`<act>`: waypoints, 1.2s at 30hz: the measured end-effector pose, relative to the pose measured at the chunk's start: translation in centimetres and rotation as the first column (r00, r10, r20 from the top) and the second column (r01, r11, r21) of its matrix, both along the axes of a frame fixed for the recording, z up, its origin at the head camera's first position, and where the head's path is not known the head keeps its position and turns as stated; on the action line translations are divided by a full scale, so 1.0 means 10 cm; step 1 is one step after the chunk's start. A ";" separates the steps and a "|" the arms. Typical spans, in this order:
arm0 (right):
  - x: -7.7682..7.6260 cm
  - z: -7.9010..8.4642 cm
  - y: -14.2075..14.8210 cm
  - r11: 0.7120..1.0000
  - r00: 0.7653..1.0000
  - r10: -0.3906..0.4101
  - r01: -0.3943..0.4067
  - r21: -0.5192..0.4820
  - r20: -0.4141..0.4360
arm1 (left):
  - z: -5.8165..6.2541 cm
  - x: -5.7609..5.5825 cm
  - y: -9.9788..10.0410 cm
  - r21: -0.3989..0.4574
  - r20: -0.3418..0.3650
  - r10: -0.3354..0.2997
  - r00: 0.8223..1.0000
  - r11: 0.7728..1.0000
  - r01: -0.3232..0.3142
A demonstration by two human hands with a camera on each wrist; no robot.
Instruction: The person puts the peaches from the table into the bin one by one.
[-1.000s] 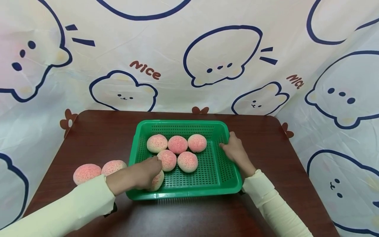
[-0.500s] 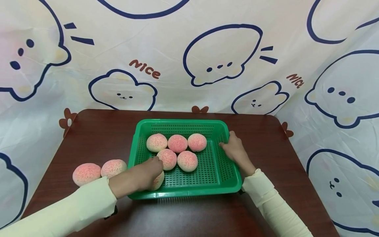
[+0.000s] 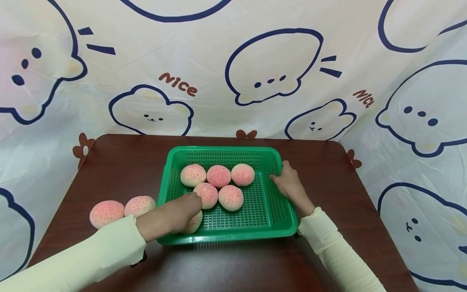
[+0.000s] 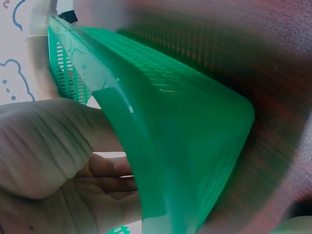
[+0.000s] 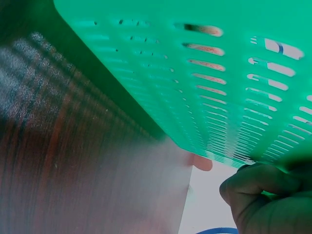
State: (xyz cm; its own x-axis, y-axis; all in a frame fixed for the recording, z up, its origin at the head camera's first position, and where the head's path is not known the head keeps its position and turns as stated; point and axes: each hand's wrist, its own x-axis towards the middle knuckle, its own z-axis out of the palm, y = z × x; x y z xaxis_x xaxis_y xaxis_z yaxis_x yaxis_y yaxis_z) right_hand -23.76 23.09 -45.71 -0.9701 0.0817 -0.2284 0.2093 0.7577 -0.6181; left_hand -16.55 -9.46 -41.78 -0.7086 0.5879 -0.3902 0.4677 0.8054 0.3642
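Observation:
A green plastic basket with perforated sides holds several pink-and-cream, speckled peaches, among them a middle peach and a back-right peach. Over its front left corner reaches my left hand, fingers curled round a peach that is partly hidden beneath it. In the left wrist view the palm faces the basket wall, and the fingertips disappear behind the rim. My right hand grips the basket's right rim, thumb on the inside; in the right wrist view its curled fingers press against the slotted wall.
Left of the basket, a larger-looking peach and another peach lie on the dark brown table, close to my left forearm. A white cloth with cartoon outlines hangs behind and beside the table.
My left wrist has shifted very slightly to the right over the basket corner. The peaches, basket and right hand look unchanged apart from a tiny camera shift.

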 end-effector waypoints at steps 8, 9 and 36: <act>0.00 0.01 -0.01 1.000 1.000 0.005 -0.005 0.007 -0.003 | -0.02 0.00 0.02 -0.030 -0.013 -0.021 1.000 0.999 0.021; 0.00 0.01 -0.01 1.000 1.000 0.006 -0.006 0.011 -0.003 | -0.02 0.00 0.02 -0.030 -0.014 -0.021 1.000 0.999 0.020; 0.01 0.02 0.02 1.000 1.000 0.014 -0.014 0.021 -0.003 | 0.03 -0.04 -0.05 0.014 0.077 0.053 0.996 0.998 -0.055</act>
State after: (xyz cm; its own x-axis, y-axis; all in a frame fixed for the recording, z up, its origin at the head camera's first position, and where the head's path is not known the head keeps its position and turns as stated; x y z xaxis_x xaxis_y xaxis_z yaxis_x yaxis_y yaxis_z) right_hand -23.68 23.25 -45.54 -0.9719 0.0725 -0.2240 0.1965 0.7735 -0.6025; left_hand -16.94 -9.95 -41.52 -0.7079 0.5560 -0.4356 0.3939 0.8227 0.4100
